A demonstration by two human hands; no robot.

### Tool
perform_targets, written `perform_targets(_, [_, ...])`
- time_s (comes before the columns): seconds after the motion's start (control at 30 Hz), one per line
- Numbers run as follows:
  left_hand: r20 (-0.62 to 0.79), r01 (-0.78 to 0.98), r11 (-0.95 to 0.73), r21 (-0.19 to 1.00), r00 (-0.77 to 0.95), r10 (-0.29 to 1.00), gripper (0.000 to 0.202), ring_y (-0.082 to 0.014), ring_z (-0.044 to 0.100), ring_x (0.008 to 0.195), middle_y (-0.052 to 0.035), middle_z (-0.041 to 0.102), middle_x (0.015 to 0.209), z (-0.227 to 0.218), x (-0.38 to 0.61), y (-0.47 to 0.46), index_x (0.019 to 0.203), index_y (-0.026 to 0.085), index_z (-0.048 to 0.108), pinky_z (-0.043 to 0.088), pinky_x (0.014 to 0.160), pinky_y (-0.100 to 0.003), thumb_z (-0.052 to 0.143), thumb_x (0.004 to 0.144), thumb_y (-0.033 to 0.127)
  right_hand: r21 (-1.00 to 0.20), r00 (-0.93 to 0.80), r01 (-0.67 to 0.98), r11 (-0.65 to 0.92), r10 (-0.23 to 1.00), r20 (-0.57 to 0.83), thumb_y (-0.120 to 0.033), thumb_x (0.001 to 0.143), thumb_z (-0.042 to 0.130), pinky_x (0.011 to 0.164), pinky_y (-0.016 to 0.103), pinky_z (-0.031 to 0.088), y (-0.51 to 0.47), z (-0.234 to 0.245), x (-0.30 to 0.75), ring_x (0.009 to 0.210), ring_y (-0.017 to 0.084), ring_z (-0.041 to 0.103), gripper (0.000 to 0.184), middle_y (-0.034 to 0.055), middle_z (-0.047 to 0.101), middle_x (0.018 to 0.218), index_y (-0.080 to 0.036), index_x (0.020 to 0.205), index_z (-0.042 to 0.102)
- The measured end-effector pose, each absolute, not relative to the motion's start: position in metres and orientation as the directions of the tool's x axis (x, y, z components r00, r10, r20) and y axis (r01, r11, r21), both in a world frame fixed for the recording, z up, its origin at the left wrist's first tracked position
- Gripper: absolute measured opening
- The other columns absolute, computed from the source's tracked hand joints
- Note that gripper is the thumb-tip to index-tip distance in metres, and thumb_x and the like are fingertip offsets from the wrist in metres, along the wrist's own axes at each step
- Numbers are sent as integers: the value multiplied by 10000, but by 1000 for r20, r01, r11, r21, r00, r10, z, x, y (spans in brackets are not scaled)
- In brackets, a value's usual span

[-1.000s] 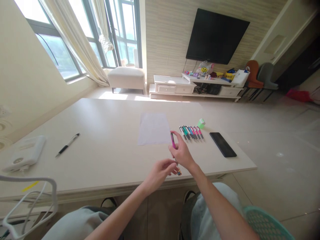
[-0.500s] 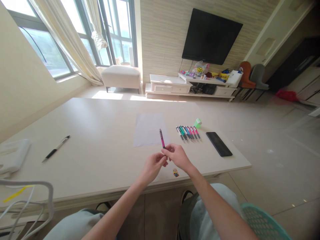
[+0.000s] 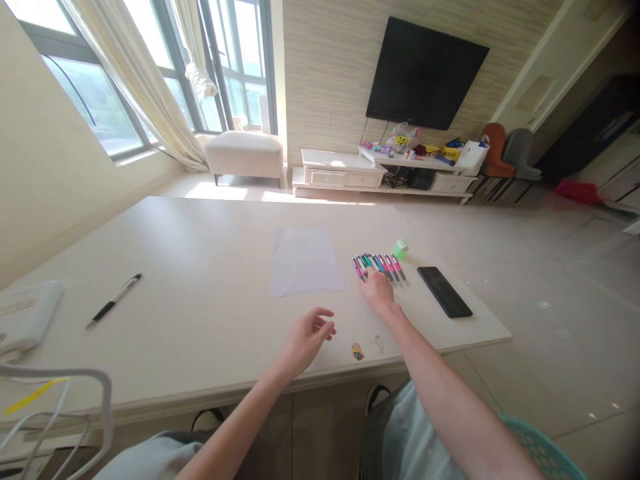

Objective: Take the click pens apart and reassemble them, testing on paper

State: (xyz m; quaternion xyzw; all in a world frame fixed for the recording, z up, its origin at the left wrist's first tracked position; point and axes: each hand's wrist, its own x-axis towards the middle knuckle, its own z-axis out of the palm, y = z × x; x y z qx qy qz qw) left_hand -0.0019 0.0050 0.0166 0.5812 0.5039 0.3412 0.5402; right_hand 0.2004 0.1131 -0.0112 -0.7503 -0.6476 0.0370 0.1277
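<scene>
My right hand rests on the lower ends of a fanned row of several coloured click pens on the pale table. A magenta pen lies at the row's left end, its lower end close to my fingers. My left hand hovers nearer the table's front edge, fingers apart, holding nothing. Near it lie a small yellow Minion charm and a tiny clear loop. A blank sheet of paper lies left of the pens, and a black smartphone lies to their right.
A green roll of tape stands behind the pens. Far left lie a black-and-silver pen and a white pouch. A white wire rack intrudes lower left, and a teal basket lower right.
The magenta pen has left my hands and now lies with the row. My right hand moved forward to the pens, and my left hand drew apart from it and opened.
</scene>
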Motion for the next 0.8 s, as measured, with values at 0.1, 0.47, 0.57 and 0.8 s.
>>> perform_targets(0.1, [-150, 228, 90, 970, 265, 952, 299, -175, 622, 700, -81, 681, 772, 18, -7, 4, 977, 140, 580, 465, 692, -308, 531, 785, 364, -218, 163, 966, -137, 981, 106, -277, 838, 538, 721, 255, 406, 115, -12, 198, 884, 199, 627, 174, 78, 672, 944, -199, 983, 593])
perform_targets(0.47, [-15, 384, 14, 923, 1, 1000, 230, -181, 620, 651, -50, 672, 692, 36, -110, 21, 822, 172, 663, 455, 564, -272, 629, 705, 367, -259, 137, 962, -82, 969, 204, -376, 817, 506, 617, 294, 405, 114, -20, 209, 747, 230, 636, 251, 132, 682, 819, -166, 853, 638])
perform_targets(0.57, [158, 596, 69, 800, -319, 934, 114, -166, 601, 618, -25, 665, 630, 41, -175, 34, 708, 173, 671, 446, 624, -281, 680, 653, 273, -312, 61, 950, 30, 959, 276, -354, 783, 506, 621, 304, 420, 115, -24, 214, 716, 225, 630, 235, 110, 688, 787, -172, 766, 655])
perform_targets(0.8, [339, 690, 320, 649, -638, 691, 139, -228, 537, 946, -33, 639, 837, 37, -285, 29, 825, 93, 609, 346, 895, -352, 634, 743, 202, -605, 40, 781, 155, 954, 296, -357, 709, 579, 689, 296, 467, 103, -9, 214, 660, 193, 642, 205, 34, 690, 655, -201, 768, 696])
